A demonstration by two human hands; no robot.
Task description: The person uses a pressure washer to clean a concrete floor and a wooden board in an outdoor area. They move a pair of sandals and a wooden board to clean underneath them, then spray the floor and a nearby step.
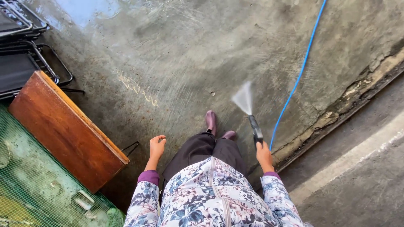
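black spray nozzle point(255, 128) at lower centre clamped in right hand point(264, 154) fingers, white fan of water thrown on wet rough concrete floor point(189, 54), thin blue hose point(301, 71) trailed upper right, left hand point(157, 147) empty, fingers loosely curled apart

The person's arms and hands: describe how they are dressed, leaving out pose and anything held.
Both hands, the left hand and right hand, are bare, with no gloves. Each arm wears a floral sleeve in white, blue and pink, part of a zip-front jacket. A plain purple cuff of an under-layer shows at each wrist.
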